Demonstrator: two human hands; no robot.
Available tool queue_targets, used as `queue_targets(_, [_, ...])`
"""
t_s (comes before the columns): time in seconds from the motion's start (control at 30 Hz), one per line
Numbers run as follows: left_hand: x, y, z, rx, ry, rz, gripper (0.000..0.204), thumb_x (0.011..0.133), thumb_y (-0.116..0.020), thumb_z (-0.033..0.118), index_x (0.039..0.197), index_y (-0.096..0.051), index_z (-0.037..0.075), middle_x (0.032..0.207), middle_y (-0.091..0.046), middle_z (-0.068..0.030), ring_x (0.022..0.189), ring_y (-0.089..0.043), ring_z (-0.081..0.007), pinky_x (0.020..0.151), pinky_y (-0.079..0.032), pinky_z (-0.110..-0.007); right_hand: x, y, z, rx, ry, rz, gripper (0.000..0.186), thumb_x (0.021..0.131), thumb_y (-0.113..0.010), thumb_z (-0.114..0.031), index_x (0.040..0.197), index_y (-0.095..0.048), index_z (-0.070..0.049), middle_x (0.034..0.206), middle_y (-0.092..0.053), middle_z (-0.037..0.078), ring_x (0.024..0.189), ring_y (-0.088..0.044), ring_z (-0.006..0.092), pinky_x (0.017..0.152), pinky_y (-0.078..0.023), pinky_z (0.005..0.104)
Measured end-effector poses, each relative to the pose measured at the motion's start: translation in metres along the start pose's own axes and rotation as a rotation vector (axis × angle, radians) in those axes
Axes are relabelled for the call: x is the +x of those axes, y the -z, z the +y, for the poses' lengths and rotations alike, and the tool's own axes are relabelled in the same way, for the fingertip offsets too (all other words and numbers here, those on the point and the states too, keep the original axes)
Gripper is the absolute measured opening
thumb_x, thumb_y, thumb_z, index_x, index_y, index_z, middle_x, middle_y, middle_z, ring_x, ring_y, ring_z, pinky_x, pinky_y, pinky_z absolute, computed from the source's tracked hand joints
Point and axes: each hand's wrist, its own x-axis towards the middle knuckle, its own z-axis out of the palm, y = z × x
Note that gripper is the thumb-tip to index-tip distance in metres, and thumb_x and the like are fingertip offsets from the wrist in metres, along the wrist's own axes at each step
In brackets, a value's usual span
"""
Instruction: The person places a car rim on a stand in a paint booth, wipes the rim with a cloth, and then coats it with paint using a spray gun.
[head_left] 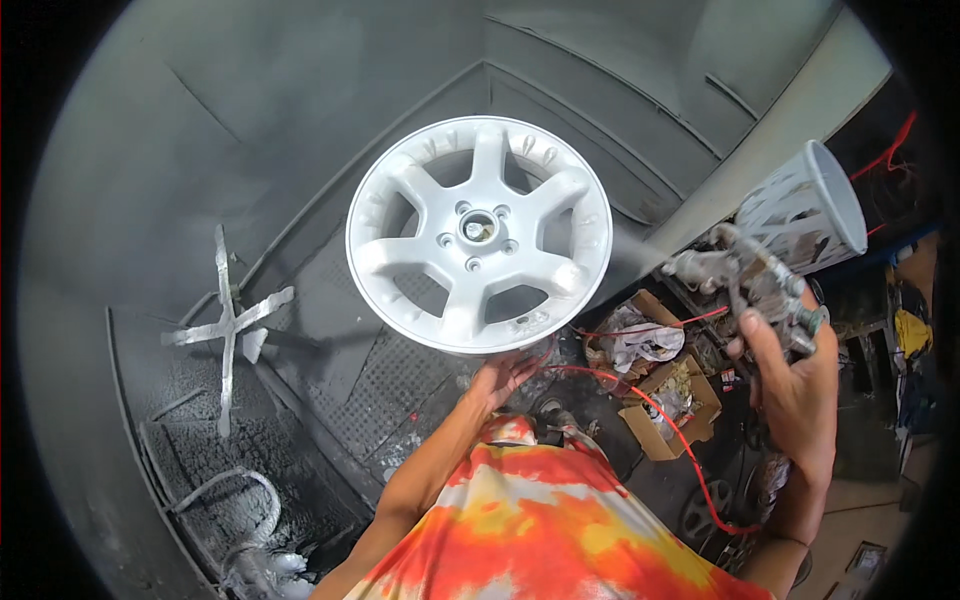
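Note:
A white six-spoke wheel (488,170) lies face up, raised above the booth floor; its support is hidden. My right hand (785,390) grips a paint-crusted spray gun (750,280) to the right of the wheel, with a pale mist trailing from its nozzle toward the rim. Below the wheel's front edge, my left hand (500,380) has curled fingers on a red hose (650,398), which runs off to the lower right. Whether that hand also touches the wheel or its support is unclear.
Paint-coated booth walls (250,90) surround the wheel. A crusted cross-shaped stand (228,325) is at the left, above a pale bent tube (270,500). At right are a white basket (840,200), cardboard boxes (655,440) and dark clutter. Grated panels (355,400) cover the floor.

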Motion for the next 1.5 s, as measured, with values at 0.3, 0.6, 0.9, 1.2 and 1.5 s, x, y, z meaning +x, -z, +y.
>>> queue_targets(0.3, [-0.008,0.003,0.005,0.093,-0.020,-0.020,0.040,0.106,-0.056,0.025,0.138,-0.055,0.001,0.135,-0.062,-0.0162,0.117,-0.064,-0.0263,0.107,-0.054,-0.042,0.013,-0.003,0.002,0.007,-0.021,0.187,0.028,0.101,-0.066,-0.014,0.127,-0.066,-0.005,0.080,-0.065,-0.002,0.055,-0.047,0.0006,0.046,-0.035,0.0186])
queue_targets(0.6, [-0.024,0.010,0.020,0.203,-0.021,0.038,0.051,0.107,-0.051,0.045,0.140,-0.055,0.006,0.133,-0.063,-0.0125,0.115,-0.064,-0.0252,0.105,-0.054,-0.043,0.020,-0.008,-0.004,0.085,-0.065,-0.081,0.024,0.099,-0.067,-0.014,0.119,-0.065,0.000,0.080,-0.068,0.000,0.071,-0.057,0.0049,0.062,-0.043,0.0222])
queue_targets(0.9, [-0.032,0.050,0.054,0.333,-0.042,0.064,0.051,0.105,-0.053,0.049,0.139,-0.058,0.012,0.129,-0.067,-0.0066,0.116,-0.065,-0.0219,0.098,-0.056,-0.041,0.059,-0.015,-0.012,0.098,0.083,0.126,0.024,0.102,-0.067,-0.024,0.114,-0.066,-0.003,0.077,-0.068,0.001,0.053,-0.053,0.0031,0.042,-0.036,0.0196])
queue_targets(1.2, [-0.047,0.092,0.131,0.493,-0.109,0.127,0.059,0.104,-0.054,0.050,0.143,-0.056,0.005,0.136,-0.066,-0.0135,0.126,-0.063,-0.0276,0.108,-0.050,-0.047,0.059,-0.026,-0.022,0.016,-0.073,0.055,0.023,0.102,-0.067,-0.026,0.113,-0.065,-0.006,0.077,-0.068,0.001,0.052,-0.052,0.0024,0.041,-0.036,0.0181])
queue_targets(1.5, [-0.052,0.095,0.168,-0.018,-0.417,0.059,0.060,0.104,-0.051,0.050,0.143,-0.056,0.005,0.134,-0.067,-0.0140,0.123,-0.064,-0.0300,0.108,-0.050,-0.049,0.062,-0.029,-0.029,0.066,-0.056,0.004,0.024,0.100,-0.068,-0.020,0.117,-0.066,-0.003,0.076,-0.068,0.000,0.051,-0.047,0.0008,0.044,-0.036,0.0191])
